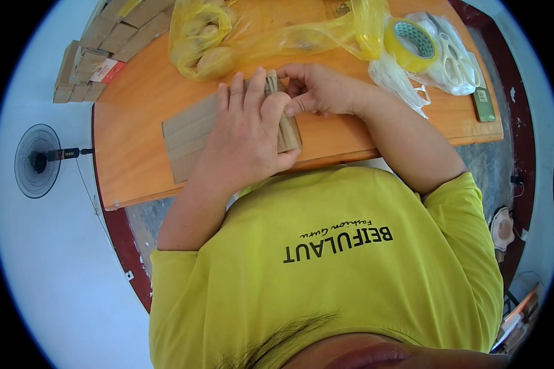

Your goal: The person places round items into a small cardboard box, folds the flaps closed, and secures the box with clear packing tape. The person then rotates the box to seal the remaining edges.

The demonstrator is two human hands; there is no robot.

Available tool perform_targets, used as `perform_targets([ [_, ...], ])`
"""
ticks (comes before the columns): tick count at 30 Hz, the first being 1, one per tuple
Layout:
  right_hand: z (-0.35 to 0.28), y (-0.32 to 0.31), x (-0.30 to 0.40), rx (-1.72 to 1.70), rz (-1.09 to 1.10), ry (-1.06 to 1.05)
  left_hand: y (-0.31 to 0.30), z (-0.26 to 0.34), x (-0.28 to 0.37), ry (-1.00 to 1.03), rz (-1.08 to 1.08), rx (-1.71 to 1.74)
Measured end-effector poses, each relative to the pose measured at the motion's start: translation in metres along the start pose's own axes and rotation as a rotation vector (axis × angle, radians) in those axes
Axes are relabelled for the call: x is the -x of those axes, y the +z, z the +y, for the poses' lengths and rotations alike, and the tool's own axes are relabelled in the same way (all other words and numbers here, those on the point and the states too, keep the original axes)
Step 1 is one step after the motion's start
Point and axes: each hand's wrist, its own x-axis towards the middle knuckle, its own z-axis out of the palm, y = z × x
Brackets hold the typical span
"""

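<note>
A flat piece of brown cardboard (pixel 189 133) lies near the front edge of the wooden table. My left hand (pixel 244 133) is spread over it, palm down, pressing on its right part. Under the left index finger and thumb, the cardboard's right end looks folded or rolled into a narrow strip (pixel 286 133). My right hand (pixel 311 90) pinches at the far right corner of that strip, its thumb beside my left index finger. Both hands hide much of the fold, and the right fingertips are partly covered.
A yellow plastic bag (pixel 214 55) holds several round, potato-like items. To the right are a roll of clear tape (pixel 413 44), white-handled scissors (pixel 452 60), a white plastic bag (pixel 397 87) and a green box (pixel 484 106). Cardboard boxes (pixel 115 37) are stacked at left, near a fan (pixel 38 161).
</note>
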Motion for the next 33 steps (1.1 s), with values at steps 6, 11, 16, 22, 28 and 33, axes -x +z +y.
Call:
perform_targets([
  [6, 0.002, -0.001, 0.001, 0.033, 0.003, -0.048, 0.001, 0.000, 0.001, 0.010, 0.010, 0.011],
  [11, 0.002, -0.001, 0.000, 0.092, -0.005, -0.047, 0.002, -0.001, 0.001, 0.016, 0.015, 0.003],
  [16, -0.001, -0.001, 0.002, 0.132, -0.012, -0.067, 0.001, 0.000, 0.000, 0.012, 0.006, 0.001],
  [22, 0.011, -0.001, -0.002, 0.229, -0.008, -0.191, 0.000, 0.001, 0.000, 0.004, 0.004, -0.010],
  [28, 0.011, -0.002, -0.003, 0.228, -0.027, -0.202, 0.002, 0.000, 0.002, -0.008, 0.006, -0.008],
  [33, 0.012, -0.005, -0.002, 0.209, -0.069, -0.199, 0.000, 0.000, 0.001, -0.011, -0.004, 0.008],
])
